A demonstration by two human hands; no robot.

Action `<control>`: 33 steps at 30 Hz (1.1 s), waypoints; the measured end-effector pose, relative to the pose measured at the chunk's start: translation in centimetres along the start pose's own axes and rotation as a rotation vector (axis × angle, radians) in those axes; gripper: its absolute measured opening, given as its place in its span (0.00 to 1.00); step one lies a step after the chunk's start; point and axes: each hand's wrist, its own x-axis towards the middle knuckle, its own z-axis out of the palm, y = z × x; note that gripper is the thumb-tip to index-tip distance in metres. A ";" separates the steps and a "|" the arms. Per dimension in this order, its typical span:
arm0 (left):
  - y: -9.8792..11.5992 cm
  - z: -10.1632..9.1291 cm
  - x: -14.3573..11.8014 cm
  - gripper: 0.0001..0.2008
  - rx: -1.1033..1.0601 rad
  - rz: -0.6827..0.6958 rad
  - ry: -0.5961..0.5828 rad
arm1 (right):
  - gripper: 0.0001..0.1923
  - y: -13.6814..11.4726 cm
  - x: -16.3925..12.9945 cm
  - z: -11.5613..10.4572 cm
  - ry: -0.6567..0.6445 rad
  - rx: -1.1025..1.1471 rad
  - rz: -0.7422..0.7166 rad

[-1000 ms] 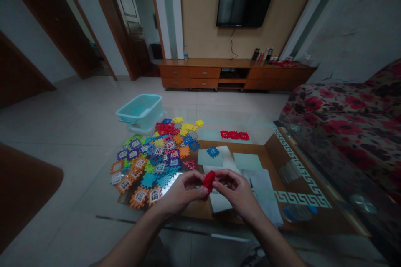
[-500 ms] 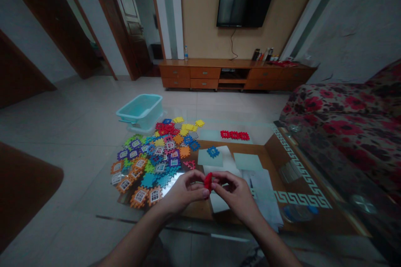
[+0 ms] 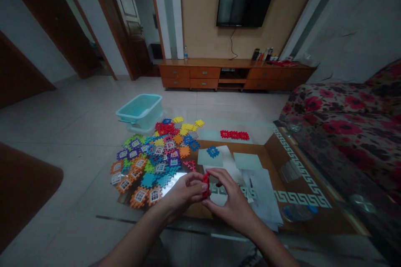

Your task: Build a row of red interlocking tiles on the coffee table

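Observation:
Above the near part of the glass table (image 3: 225, 226), a red interlocking building tile (image 3: 206, 186) is held nearly edge-on. My left hand (image 3: 185, 190) pinches it from the left between thumb and fingers. My right hand (image 3: 228, 194) curves round its other side, thumb at the lower edge and index finger at the top. Farther back, a joined row of red tiles (image 3: 234, 135) lies flat. One blue tile (image 3: 213, 152) rests alone beyond my hands, and a red-pink piece (image 3: 189, 165) lies just past my left hand.
A heap of coloured tiles (image 3: 158, 154) spreads over the table's left side. Behind it stands a turquoise plastic tub (image 3: 140, 110). Papers (image 3: 261, 196) and a plastic bottle (image 3: 299, 212) show through the glass on the right. A flowered sofa (image 3: 344, 117) borders the right side.
My right hand's fingers have spread from a close pinch into a wider grip at the tile's top and bottom edges. The tile has turned slightly; my left hand keeps its pinch.

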 end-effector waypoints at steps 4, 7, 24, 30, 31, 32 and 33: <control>-0.1 -0.1 0.0 0.20 0.022 0.005 -0.017 | 0.25 0.3 0.2 0.1 0.017 -0.001 -0.020; -0.1 -0.3 0.1 0.21 0.032 0.005 -0.021 | 0.25 0.4 0.2 0.0 0.020 -0.007 -0.021; 0.1 -0.3 -0.3 0.23 0.104 -0.034 -0.009 | 0.26 0.0 0.1 -0.1 -0.017 0.000 -0.030; 0.3 0.0 -0.4 0.22 0.096 -0.032 -0.032 | 0.26 -0.1 0.1 -0.1 -0.022 -0.023 -0.023; 0.2 -0.1 -0.3 0.21 0.077 -0.027 -0.045 | 0.27 -0.1 0.0 0.0 -0.020 -0.024 -0.031; 0.1 -0.1 -0.2 0.20 0.055 -0.025 -0.060 | 0.28 0.0 0.0 0.0 -0.019 -0.023 -0.042; 0.0 -0.1 -0.2 0.19 0.037 -0.021 -0.072 | 0.28 0.0 0.0 0.1 -0.020 -0.021 -0.055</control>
